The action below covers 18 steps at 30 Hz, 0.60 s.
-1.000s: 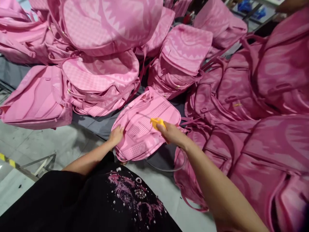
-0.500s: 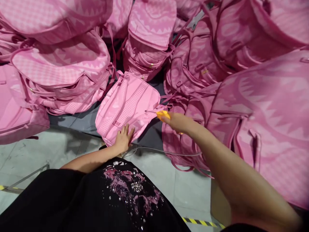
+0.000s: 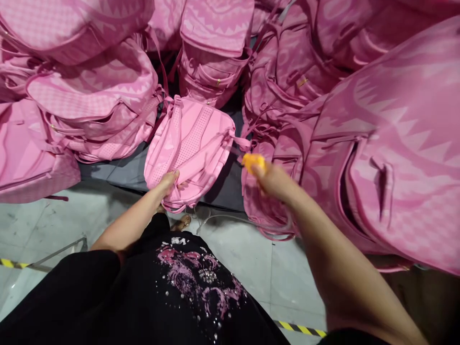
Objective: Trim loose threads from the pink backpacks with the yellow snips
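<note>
A small pink backpack (image 3: pixel 196 139) lies at the table's front edge with its straps and dotted back panel facing up. My left hand (image 3: pixel 168 186) is closed on its lower edge, thumb on top and most fingers hidden. My right hand (image 3: pixel 269 178) is closed round a yellow-handled tool (image 3: pixel 253 163), just to the right of the backpack. Motion blurs the tool, and its thin tip barely shows. A pink strap end (image 3: pixel 243 143) sticks out from the backpack's right side, above the tool.
Pink backpacks crowd the dark table (image 3: pixel 111 171): a checked one (image 3: pixel 97 103) on the left, a stacked one (image 3: pixel 215 72) behind, and a large one (image 3: pixel 406 134) on the right. A pale cable (image 3: pixel 230 216) hangs at the front edge over the tiled floor (image 3: pixel 251 258).
My left hand has gone from lying spread on the backpack to gripping its lower edge, which is now lifted and turned somewhat. My right hand has drawn the tool slightly right, away from the backpack.
</note>
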Each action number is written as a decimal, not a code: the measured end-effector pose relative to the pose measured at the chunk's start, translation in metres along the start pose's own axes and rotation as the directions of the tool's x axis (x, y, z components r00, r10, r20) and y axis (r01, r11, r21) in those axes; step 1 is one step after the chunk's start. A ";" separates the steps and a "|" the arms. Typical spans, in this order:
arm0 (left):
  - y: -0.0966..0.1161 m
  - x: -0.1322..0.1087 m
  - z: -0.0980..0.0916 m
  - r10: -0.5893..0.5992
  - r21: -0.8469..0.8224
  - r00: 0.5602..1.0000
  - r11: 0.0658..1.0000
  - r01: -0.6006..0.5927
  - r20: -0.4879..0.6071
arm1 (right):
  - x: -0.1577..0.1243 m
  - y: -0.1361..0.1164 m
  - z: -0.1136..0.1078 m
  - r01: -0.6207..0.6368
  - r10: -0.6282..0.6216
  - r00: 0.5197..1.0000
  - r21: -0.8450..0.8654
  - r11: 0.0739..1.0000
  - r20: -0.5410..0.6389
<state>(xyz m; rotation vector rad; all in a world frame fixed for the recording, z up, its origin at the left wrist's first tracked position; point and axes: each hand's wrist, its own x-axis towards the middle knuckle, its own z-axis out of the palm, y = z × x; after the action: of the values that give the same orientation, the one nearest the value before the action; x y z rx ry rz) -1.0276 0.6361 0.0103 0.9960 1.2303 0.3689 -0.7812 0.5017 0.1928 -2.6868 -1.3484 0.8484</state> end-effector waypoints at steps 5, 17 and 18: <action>-0.012 -0.021 0.023 0.325 0.429 0.941 0.866 -0.258 -0.091 | 0.004 -0.021 0.006 0.078 -0.071 0.996 -0.167 0.983 0.048; 0.007 -0.019 -0.060 0.285 0.035 0.871 0.955 -0.296 -0.400 | -0.102 -0.032 0.172 -0.100 0.121 0.991 -0.327 0.940 0.047; 0.011 -0.013 -0.073 0.122 -0.131 0.913 0.974 -0.186 -0.388 | -0.102 -0.038 0.183 -0.119 0.137 0.990 -0.311 0.943 0.039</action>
<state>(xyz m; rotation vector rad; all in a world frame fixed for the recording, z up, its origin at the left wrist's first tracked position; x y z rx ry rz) -1.0948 0.6643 0.0266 0.9045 1.4428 0.8064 -0.9449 0.4088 0.0928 -3.0377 -1.4405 0.7925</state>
